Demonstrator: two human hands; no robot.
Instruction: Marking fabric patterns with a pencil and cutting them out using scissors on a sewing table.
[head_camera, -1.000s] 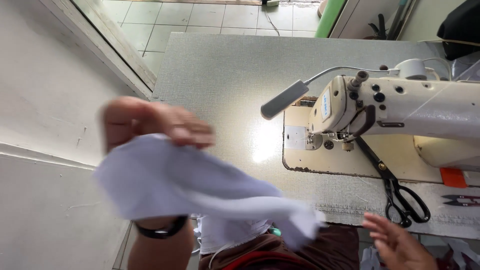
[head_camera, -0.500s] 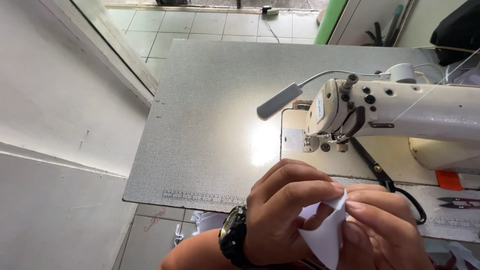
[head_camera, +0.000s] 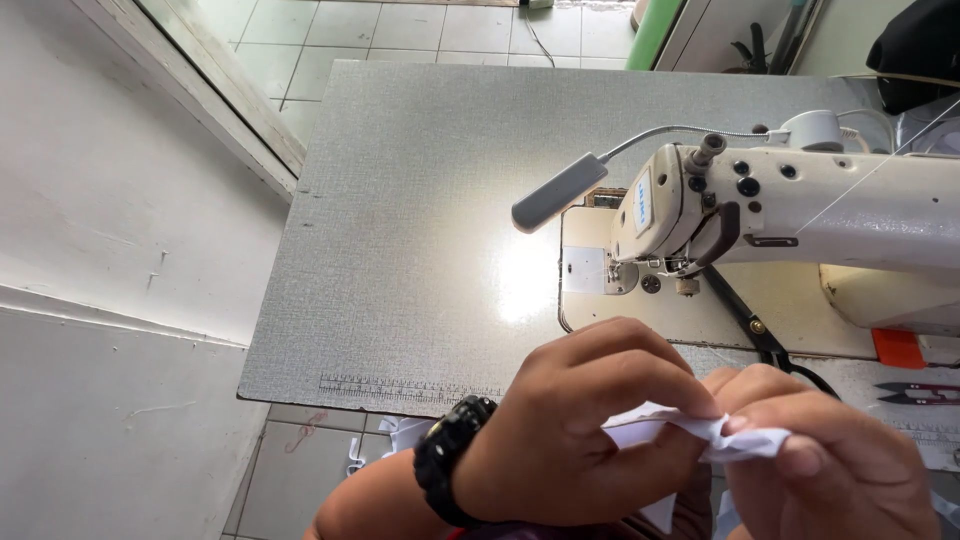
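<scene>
— What are your hands doing?
— My left hand (head_camera: 575, 430) and right hand (head_camera: 820, 460) are together, pinched on a white fabric piece (head_camera: 700, 432) above the tabletop (head_camera: 420, 240) edge.
— Any tip?
— I'd keep the edges matched, fingertips close, fabric taut.

Grey textured work table (head_camera: 420, 200), lamp glare beside cream sewing machine (head_camera: 800, 210). Gooseneck lamp (head_camera: 560, 192) over it. Pale tiled floor (head_camera: 400, 25) beyond; white wall (head_camera: 110, 200) at left.

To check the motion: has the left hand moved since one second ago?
Yes. The left hand moved rightward toward the sewing machine, joining the right hand on the white fabric.
</scene>
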